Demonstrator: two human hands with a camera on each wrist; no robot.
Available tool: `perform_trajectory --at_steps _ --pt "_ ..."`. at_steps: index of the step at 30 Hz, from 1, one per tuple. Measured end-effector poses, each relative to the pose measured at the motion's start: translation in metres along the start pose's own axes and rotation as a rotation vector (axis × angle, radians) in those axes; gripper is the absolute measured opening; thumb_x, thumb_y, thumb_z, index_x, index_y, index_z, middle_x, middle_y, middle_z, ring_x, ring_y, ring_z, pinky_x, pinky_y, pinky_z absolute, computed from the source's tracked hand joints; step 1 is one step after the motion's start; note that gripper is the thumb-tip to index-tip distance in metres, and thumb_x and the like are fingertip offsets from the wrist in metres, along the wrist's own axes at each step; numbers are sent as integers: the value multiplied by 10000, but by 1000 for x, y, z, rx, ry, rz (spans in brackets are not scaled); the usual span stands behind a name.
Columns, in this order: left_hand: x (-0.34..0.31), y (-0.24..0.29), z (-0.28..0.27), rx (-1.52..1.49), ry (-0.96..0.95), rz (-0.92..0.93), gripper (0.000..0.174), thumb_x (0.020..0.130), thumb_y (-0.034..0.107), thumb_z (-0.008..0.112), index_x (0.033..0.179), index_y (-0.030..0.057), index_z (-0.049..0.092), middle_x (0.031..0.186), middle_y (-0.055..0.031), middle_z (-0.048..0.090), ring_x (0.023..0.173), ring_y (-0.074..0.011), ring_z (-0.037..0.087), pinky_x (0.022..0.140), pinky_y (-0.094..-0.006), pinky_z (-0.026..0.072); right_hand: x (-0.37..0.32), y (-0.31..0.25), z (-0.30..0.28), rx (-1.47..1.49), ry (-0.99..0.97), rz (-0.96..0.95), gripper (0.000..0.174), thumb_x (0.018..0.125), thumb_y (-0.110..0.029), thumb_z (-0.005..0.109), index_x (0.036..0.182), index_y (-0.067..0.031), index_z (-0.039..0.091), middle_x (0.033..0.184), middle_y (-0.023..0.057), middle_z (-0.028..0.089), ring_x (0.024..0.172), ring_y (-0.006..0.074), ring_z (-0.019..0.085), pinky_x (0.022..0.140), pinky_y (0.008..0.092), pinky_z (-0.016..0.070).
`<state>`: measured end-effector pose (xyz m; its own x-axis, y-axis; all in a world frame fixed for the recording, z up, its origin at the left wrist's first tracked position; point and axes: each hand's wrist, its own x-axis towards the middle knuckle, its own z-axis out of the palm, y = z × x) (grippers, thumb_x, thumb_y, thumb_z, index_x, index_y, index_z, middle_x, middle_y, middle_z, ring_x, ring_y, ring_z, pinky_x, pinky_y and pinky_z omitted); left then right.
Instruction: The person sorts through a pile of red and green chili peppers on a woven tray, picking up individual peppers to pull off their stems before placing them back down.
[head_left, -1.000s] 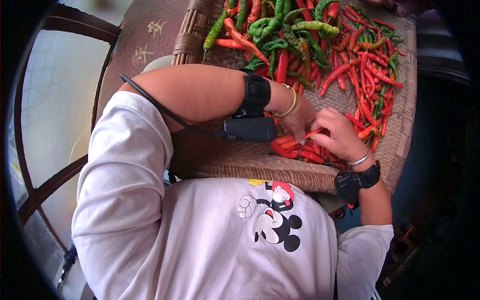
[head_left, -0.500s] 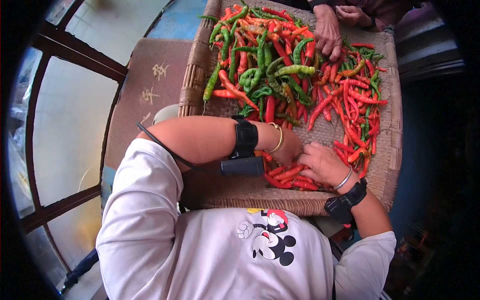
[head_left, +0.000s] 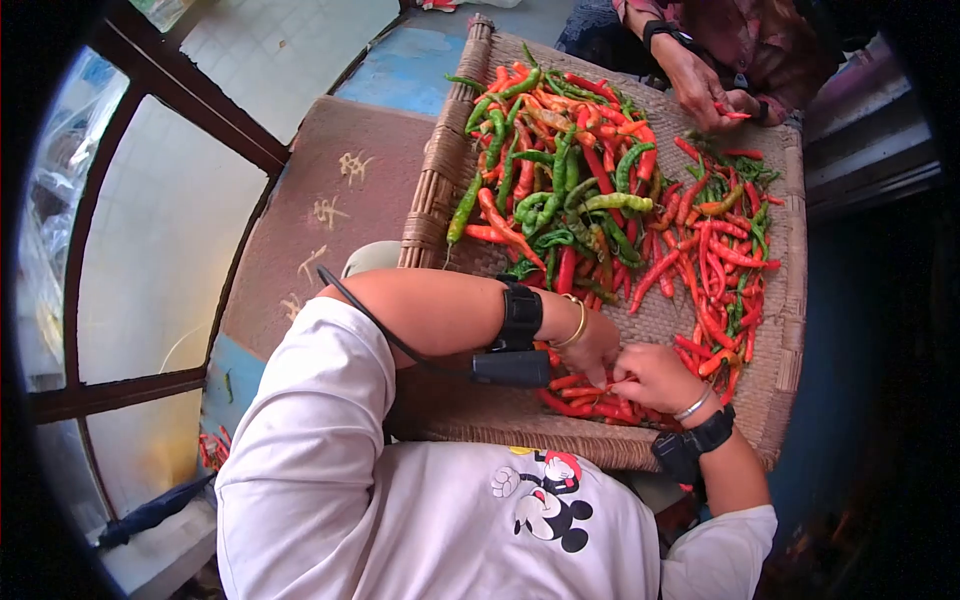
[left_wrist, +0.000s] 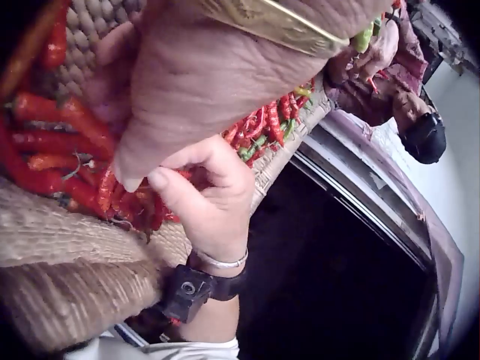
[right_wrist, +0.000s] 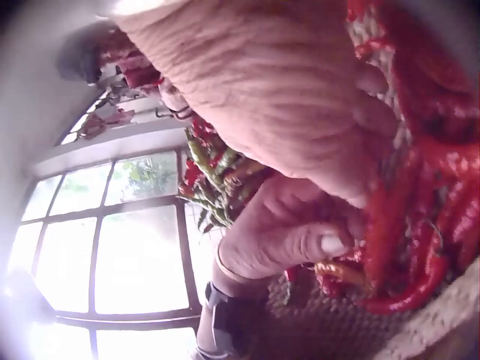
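A wearer's two hands meet over a small pile of red chilies (head_left: 590, 408) at the near edge of a woven tray (head_left: 432, 190). The left hand (head_left: 597, 345), a smooth gold-coloured bangle (head_left: 582, 322) at its wrist, points its fingers down into the pile. The right hand (head_left: 655, 378), with a thin silver-coloured bangle (head_left: 693, 405), has its fingers curled and its thumb drawn close to them, just beside the left thumb. The opening between thumb and fingers is narrow on both, but whether either pinches a chili cannot be told, since the hands hide their own fingertips.

The chilies beneath are glossy, slender and tapering, some bent, some with thin curling stems. Beyond them spreads a tangled heap (head_left: 600, 175) of red, orange and wrinkled, twisted green chilies. The tray is coarse tan plaiting with a thick, ridged, rope-like rim. At its far right corner, a second person's hand (head_left: 705, 95) is at a red chili (head_left: 735, 115). Left of the tray lies a matte reddish-brown board (head_left: 340, 165) bearing pale brushlike characters.
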<state>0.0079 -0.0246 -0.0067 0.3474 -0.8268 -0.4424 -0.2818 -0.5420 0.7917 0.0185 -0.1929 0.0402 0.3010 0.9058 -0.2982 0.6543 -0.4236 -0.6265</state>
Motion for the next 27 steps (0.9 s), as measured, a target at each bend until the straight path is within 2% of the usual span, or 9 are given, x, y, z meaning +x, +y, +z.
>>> perform_trajectory --at_steps 2,5,8,11,14,17,19,22,27 --pt "1 -3 1 -69 54 43 326 718 340 620 842 39 613 706 -100 601 664 -218 573 609 -348 437 -5 -4 -10 75 51 32 144 645 -120 624 660 -12 530 639 90 542 634 241 553 569 328 428" --pt "-26 27 -19 -326 90 23 184 746 211 618 804 37 607 619 -36 570 564 -114 529 508 -264 420 -14 -2 -26 577 306 332 68 716 -32 560 668 -13 516 610 -28 479 602 59 491 518 218 402" --pt "-6 3 -14 -418 221 175 168 763 203 596 791 38 606 593 -26 563 550 -115 528 495 -258 415 -25 13 -54 737 623 391 34 750 -68 535 728 -62 509 614 -23 485 505 48 470 445 174 392" --pt "-11 4 -23 -530 273 114 172 767 197 584 790 28 605 598 -28 568 549 -111 529 513 -267 421 -37 43 -82 1014 983 325 51 813 -129 508 829 -82 503 603 -32 464 469 31 414 413 147 345" --pt "-13 5 -27 -434 309 44 193 768 214 580 794 24 605 603 -34 572 552 -120 535 523 -274 426 -30 42 -102 810 1242 385 234 812 -114 509 1036 -49 492 624 -36 477 485 25 431 418 146 357" --pt "-15 5 -29 -359 340 14 210 765 231 578 795 25 606 597 -44 571 555 -139 543 528 -285 431 -1 36 -92 515 1000 469 267 778 -81 542 1041 -48 506 643 -37 494 517 24 453 438 153 380" --pt "-11 4 -27 -343 373 2 216 761 239 578 792 27 608 590 -50 570 556 -151 548 530 -291 433 23 32 -71 266 752 326 203 727 -64 582 926 -26 565 648 -17 528 522 63 479 482 215 406" --pt "-3 -3 -24 -372 412 -67 216 749 219 574 839 24 600 650 -82 588 625 -194 571 580 -317 445 57 -1 -53 -325 658 118 221 653 -128 629 843 -47 548 753 123 527 696 298 538 598 368 441" --pt "-14 7 -24 -141 518 -52 272 740 188 555 940 4 549 774 -128 595 766 -265 572 680 -344 444 77 4 -49 -456 610 185 199 632 -126 636 753 -29 510 762 138 517 702 334 514 597 381 438"
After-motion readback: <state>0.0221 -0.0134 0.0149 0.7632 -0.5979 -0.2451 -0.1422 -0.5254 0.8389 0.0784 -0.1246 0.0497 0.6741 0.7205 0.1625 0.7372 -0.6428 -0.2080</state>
